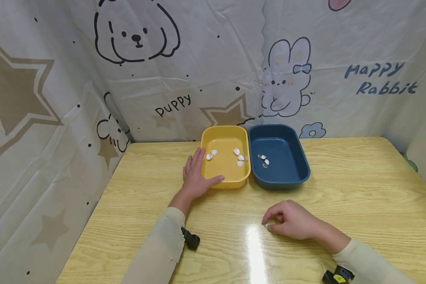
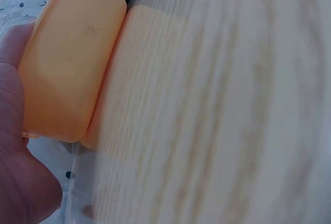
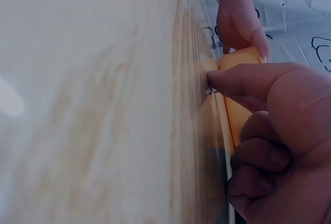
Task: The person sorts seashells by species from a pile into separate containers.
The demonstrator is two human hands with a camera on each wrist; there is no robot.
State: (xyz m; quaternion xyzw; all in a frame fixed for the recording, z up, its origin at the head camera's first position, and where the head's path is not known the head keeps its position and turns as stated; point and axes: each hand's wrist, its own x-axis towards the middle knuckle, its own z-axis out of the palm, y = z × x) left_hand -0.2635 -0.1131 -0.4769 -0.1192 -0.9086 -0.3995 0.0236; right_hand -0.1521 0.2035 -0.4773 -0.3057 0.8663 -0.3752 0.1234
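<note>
My left hand (image 1: 195, 179) rests with spread fingers against the near left corner of a yellow tub (image 1: 227, 184). Its thumb lies at the front rim, and the other fingers run along the left side. Inside that tub are several white shells (image 1: 236, 151). Lower down, my right hand (image 1: 294, 221) pinches a small pale shell (image 1: 265, 226) between thumb and forefinger, just over the tabletop; most of it is hidden by the fingertips. In the right wrist view the remaining fingers (image 3: 258, 157) are curled in.
A dark blue tub (image 1: 280, 184) stands right against the yellow one, with several small white and brownish shells (image 1: 266, 161) at its left. Both sit at the back of the wooden table (image 1: 156, 244), before a printed cloth (image 1: 216, 59).
</note>
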